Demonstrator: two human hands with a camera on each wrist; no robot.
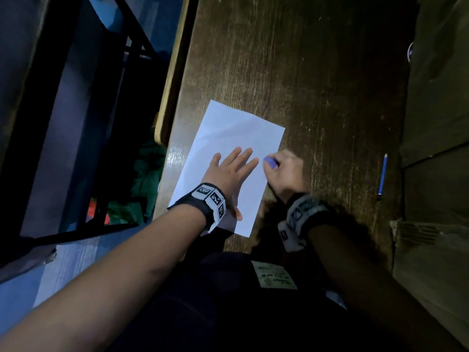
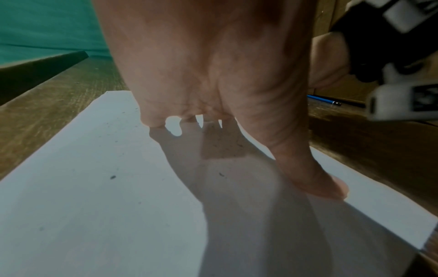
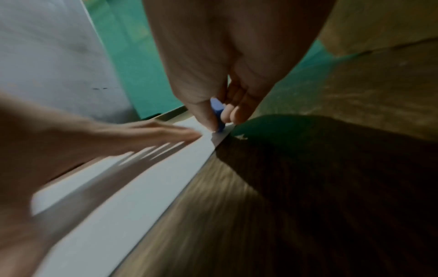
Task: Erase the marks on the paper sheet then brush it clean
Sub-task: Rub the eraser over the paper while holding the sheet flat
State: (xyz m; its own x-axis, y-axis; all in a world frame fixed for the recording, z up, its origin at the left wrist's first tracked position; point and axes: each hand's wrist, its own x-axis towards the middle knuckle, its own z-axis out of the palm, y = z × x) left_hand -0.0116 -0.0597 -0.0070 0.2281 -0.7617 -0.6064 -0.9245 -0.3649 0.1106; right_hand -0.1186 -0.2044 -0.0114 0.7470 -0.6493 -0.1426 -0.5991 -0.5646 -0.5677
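Note:
A white paper sheet [image 1: 228,138] lies at an angle on the dark wooden desk [image 1: 317,72]. My left hand [image 1: 232,167] rests flat on the sheet's middle with straight, spread fingers, holding it down; the left wrist view shows the palm [image 2: 213,65] above the paper sheet [image 2: 94,187], which carries small dark eraser crumbs [image 2: 112,177]. My right hand [image 1: 284,171] pinches a blue eraser [image 1: 270,162] and presses it on the sheet near its right edge. In the blurred right wrist view the eraser [image 3: 217,110] sits between thumb and fingers on the paper sheet [image 3: 132,187].
A blue pencil [image 1: 382,176] lies on the desk to the right of my hands, also seen in the left wrist view as the pencil [image 2: 323,99]. The desk's pale left edge [image 1: 175,72] drops to a blue floor with a black metal frame [image 1: 76,123]. A brown wall [image 1: 436,123] borders the right.

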